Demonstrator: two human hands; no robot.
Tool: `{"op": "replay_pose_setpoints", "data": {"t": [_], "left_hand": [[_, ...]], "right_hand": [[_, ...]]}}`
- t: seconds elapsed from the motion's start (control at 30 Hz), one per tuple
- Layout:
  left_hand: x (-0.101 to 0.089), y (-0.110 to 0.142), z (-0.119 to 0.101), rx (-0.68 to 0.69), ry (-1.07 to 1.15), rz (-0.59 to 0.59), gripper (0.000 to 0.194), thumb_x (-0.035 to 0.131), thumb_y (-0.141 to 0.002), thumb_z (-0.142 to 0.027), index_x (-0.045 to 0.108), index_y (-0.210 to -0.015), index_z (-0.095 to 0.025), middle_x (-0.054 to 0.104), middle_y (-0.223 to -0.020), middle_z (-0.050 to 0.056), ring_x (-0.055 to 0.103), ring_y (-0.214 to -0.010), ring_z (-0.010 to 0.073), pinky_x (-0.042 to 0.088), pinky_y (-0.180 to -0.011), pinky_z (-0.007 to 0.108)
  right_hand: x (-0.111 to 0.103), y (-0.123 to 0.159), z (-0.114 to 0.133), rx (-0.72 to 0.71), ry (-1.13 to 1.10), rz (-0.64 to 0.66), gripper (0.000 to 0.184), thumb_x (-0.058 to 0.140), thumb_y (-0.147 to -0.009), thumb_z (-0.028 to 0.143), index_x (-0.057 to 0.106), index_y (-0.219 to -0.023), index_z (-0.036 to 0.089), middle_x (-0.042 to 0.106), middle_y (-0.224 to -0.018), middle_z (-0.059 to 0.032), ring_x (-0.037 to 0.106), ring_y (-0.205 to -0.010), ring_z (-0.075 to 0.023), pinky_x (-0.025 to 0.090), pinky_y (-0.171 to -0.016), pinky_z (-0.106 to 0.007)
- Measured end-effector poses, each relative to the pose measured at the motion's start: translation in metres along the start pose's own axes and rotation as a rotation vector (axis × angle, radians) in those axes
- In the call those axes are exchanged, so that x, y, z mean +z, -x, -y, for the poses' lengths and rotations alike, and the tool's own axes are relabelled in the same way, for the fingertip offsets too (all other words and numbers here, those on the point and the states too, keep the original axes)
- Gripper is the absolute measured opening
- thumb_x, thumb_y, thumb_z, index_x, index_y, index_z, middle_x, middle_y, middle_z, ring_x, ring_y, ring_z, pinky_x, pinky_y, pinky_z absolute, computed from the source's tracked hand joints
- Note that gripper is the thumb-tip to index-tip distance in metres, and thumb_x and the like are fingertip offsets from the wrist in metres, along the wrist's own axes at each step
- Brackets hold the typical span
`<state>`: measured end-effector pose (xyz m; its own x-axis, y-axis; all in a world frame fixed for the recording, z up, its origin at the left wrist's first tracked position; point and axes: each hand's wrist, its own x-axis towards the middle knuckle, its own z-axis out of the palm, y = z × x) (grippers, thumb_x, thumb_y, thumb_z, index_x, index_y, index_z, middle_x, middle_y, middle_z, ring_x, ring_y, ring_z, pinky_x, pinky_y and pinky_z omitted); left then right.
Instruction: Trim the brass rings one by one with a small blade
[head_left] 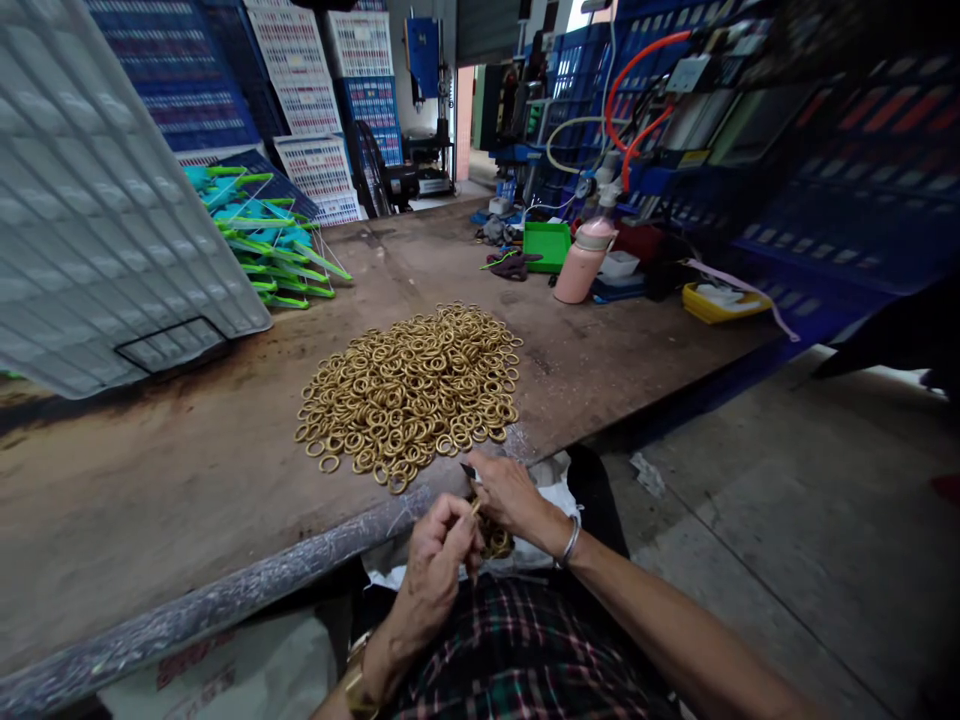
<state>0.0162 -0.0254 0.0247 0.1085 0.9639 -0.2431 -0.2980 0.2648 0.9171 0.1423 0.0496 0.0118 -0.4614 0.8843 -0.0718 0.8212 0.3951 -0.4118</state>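
A large heap of brass-coloured rings (412,385) lies on the worn tabletop, just beyond my hands. My left hand (439,548) is closed at the table's front edge, pinching a ring (475,507) between thumb and fingertips. Close beside it, my right hand (514,495) is closed around a small tool with a dark tip (469,470); its kind is mostly hidden by the fingers. Below both hands, more rings (497,543) rest on white cloth or plastic (559,490) over my lap.
A pink bottle (581,265), a green tray (547,246) and a yellow tray (724,302) stand at the table's right side. On the left are a large white crate (112,200) and bright green and blue plastic pieces (270,240). Stacked crates (300,90) stand behind.
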Motion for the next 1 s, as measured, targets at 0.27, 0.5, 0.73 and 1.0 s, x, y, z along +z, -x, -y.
{"op": "replay_pose_setpoints", "data": {"t": [0.27, 0.5, 0.73, 1.0], "left_hand": [[-0.01, -0.002, 0.007, -0.18, 0.265, -0.041, 0.031, 0.061, -0.072, -0.044, 0.051, -0.067, -0.015, 0.059, -0.066, 0.002, 0.045, -0.046, 0.0069, 0.033, -0.039, 0.018], [-0.019, 0.002, -0.002, -0.307, 0.511, -0.083, 0.023, 0.066, -0.067, -0.031, 0.056, -0.079, -0.015, 0.058, -0.065, 0.001, 0.05, -0.049, 0.0085, 0.035, -0.041, 0.018], [-0.025, -0.01, -0.004, -0.199, 0.47, -0.229, 0.027, 0.072, -0.062, -0.032, 0.054, -0.073, -0.015, 0.059, -0.069, 0.0, 0.055, -0.057, 0.0099, 0.037, -0.041, 0.017], [-0.022, -0.018, -0.006, -0.063, 0.221, -0.283, 0.038, 0.069, -0.064, -0.043, 0.054, -0.087, -0.017, 0.051, -0.058, -0.005, 0.039, -0.041, 0.004, 0.025, -0.036, 0.015]], "right_hand": [[0.002, -0.018, 0.015, -0.053, 0.01, -0.117, 0.029, 0.046, -0.079, 0.018, 0.047, -0.108, 0.021, 0.063, -0.094, -0.0042, 0.058, -0.082, -0.0168, 0.032, -0.065, -0.024], [0.01, -0.029, 0.025, 0.028, 0.15, -0.059, 0.024, 0.044, -0.076, 0.011, 0.05, -0.096, 0.021, 0.065, -0.086, -0.0043, 0.059, -0.075, -0.0177, 0.031, -0.06, -0.025], [0.005, -0.028, 0.017, -0.069, -0.313, -0.202, 0.015, 0.041, -0.081, 0.019, 0.053, -0.09, 0.021, 0.061, -0.079, -0.0008, 0.055, -0.071, -0.0136, 0.037, -0.065, -0.023], [0.003, -0.008, 0.024, -0.028, -1.031, -0.054, 0.02, 0.042, -0.085, 0.038, 0.048, -0.079, 0.019, 0.046, -0.058, 0.0064, 0.041, -0.052, -0.0079, 0.036, -0.054, -0.02]]}}
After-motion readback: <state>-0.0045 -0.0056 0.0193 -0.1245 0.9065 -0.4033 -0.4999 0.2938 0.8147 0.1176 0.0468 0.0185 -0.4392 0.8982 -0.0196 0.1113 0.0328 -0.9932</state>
